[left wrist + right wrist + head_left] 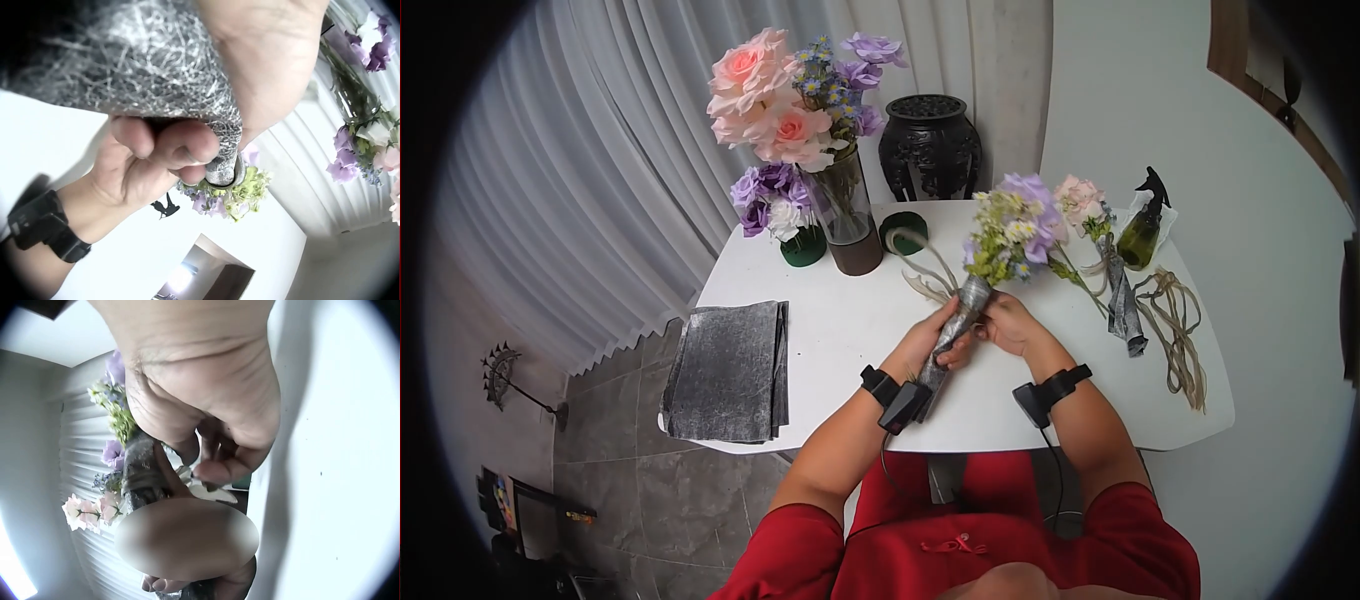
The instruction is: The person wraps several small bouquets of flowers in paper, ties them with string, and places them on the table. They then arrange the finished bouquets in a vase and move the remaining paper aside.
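Note:
A small bouquet (1012, 228) of lilac, white and yellow-green flowers leans over the table, its stems wrapped in dark grey mesh paper (970, 300). My left hand (935, 338) grips this wrapped handle, fingers curled round it, as the left wrist view also shows. Close by the neck of the wrap, my right hand (1008, 325) has its fingers curled in and pinches a pale ribbon (212, 494). Loose loops of the ribbon (920, 268) stick out on the bouquet's left side. The wrap hides part of the right fingertips in the head view.
Grey wrapping sheets (725, 370) are stacked at the left. Behind stand a tall flower vase (845, 200), a small flower pot (803, 245) and green foam (903, 232). To the right lie a wrapped flower (1122, 300), ribbon strands (1185, 345) and a spray bottle (1140, 235).

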The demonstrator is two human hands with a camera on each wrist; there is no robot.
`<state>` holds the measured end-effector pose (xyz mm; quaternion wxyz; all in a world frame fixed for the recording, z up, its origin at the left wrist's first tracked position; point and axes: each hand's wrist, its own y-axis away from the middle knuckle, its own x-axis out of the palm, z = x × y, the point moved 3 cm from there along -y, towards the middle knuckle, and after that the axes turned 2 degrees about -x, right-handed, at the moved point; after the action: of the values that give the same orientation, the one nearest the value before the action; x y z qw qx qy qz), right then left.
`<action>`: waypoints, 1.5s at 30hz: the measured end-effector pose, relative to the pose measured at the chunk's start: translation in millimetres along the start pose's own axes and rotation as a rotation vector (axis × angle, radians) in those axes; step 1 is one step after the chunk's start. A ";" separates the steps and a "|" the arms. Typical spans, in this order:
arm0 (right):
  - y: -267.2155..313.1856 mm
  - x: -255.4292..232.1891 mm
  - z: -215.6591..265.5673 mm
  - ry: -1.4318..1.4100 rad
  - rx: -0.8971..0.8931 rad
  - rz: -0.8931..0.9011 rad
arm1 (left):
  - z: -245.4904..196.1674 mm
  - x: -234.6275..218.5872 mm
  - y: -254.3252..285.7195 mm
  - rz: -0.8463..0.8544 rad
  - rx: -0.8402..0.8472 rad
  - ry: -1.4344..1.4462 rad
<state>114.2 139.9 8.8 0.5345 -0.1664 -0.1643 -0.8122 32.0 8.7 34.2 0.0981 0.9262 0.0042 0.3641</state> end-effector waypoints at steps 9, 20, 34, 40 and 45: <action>-7.5 -7.1 1.0 -0.088 -0.028 -0.118 | 14.3 18.6 -7.3 0.063 -0.134 -0.182; -14.6 -58.1 8.0 0.943 -0.532 -0.475 | -13.0 8.9 3.8 -0.147 0.063 -0.270; 24.0 -21.1 72.7 0.096 -0.621 -0.164 | -31.9 -18.5 7.6 -0.316 0.222 -0.319; 19.2 -6.9 61.4 -0.312 -0.416 -0.003 | -25.6 -20.4 1.8 -0.398 0.245 -0.333; 14.6 -14.4 53.3 -0.203 -0.327 -0.226 | -25.9 -23.8 -0.7 -0.426 0.288 -0.331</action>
<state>138.1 169.8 51.2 0.3867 -0.3125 -0.1009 -0.8618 -2.9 12.1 36.6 0.0390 0.9556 0.2338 0.1751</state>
